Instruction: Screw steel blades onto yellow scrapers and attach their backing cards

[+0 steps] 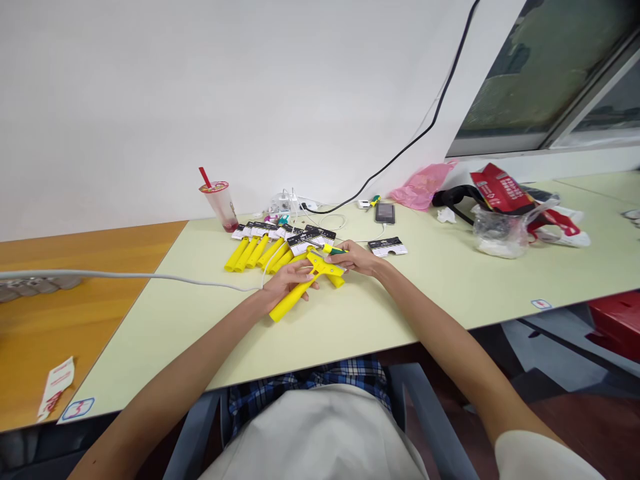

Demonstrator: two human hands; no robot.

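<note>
My left hand (290, 279) is closed around a yellow scraper (295, 300), whose wide head points up and to the right. In my right hand (357, 259) is a screwdriver with a yellow and green handle (336, 251), held close over the scraper's head. Part of a further yellow piece shows beneath that head. Just behind my left hand lie several yellow scrapers (247, 253) in a row, with black-and-white cards (260, 230) at their far ends. A loose black-and-white card (387, 247) rests to the right of my right hand.
At the back left stands a plastic cup (220, 203) with a red straw. A power strip (287, 203), a cabled phone-like device (385, 213) and a pink bag (423, 187) lie along the wall. Farther right are a clear plastic bag (500, 230) and red packaging (501, 189). A grey cable (175, 280) crosses from the left.
</note>
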